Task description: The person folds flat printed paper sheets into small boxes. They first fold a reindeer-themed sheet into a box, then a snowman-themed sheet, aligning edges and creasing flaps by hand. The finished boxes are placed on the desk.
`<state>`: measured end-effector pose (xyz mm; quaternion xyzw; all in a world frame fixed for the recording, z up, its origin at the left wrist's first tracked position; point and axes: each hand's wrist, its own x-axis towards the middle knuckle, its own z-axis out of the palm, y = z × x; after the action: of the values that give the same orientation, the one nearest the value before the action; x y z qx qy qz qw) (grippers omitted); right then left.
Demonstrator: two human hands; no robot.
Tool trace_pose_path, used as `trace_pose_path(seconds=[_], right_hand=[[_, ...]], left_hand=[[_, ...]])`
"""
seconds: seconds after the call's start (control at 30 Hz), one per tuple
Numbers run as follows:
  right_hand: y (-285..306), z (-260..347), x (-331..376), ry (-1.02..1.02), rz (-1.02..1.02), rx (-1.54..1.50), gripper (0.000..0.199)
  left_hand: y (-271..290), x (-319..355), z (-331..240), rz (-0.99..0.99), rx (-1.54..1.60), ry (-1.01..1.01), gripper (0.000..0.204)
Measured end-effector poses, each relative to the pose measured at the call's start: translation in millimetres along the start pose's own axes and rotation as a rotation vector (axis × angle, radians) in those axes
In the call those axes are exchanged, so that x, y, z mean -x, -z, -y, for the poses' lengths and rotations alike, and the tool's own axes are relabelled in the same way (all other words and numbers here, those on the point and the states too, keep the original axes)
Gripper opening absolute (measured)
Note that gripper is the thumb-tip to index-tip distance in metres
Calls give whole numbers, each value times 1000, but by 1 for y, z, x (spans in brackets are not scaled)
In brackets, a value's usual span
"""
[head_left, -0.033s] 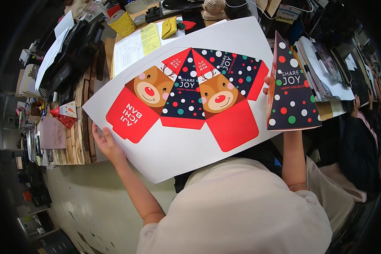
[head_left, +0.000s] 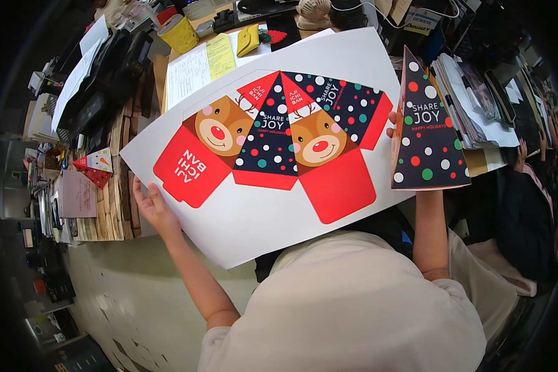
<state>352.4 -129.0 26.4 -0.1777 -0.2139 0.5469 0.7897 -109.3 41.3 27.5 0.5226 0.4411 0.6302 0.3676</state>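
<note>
Starting far left: a small triangular paper piece [head_left: 101, 162] with a snowman face sits by a pink box [head_left: 77, 198]. Moving in, here's the left hand [head_left: 156, 209], pinching the lower-left edge of a large printed sheet [head_left: 268, 149], thumb at the front. The sheet tilts across the middle, just beyond the person's lap, one flat cut-out pattern printed on it: two reindeer faces, dotted navy triangles, red flaps. And over on the right, a folded pyramid box [head_left: 429, 142] stands point up in the right hand [head_left: 391, 118], fingers curled round its left edge, overlapping the sheet's right end.

Good handling here, I'd judge, means a light pinch on the bare white margin, clear of the print, so nothing creases. The box wants a soft, even hold that won't dent its thin-looking walls, kept upright and shifted a touch outward so the printed flap beside it stays readable.

Now the hard parts: the right palm and thumb are hidden behind the box, and I can't tell whether those fingers also touch the sheet. The box's far faces are out of sight, its base barely shows, and the rim fades into dark blur.
</note>
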Motion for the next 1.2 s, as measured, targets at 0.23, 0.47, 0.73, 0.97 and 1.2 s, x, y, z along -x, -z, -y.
trace_pose_path(seconds=[0.23,0.47,0.73,0.97,1.2], right_hand=[[8,16,1,188,-61,393,71],[-10,7,-2,91,77,752,77],[-17,4,-2,115,145,861,76],[-66,10,7,579,263,1511,63],[-97,10,14,653,392,2157,74]], left_hand=[[8,-49,3,98,-165,-48,45],[5,-67,-5,157,-570,-109,51],[36,-37,-1,76,-923,-135,44],[72,23,-13,19,-1002,203,41],[72,45,-27,181,-1142,396,60]])
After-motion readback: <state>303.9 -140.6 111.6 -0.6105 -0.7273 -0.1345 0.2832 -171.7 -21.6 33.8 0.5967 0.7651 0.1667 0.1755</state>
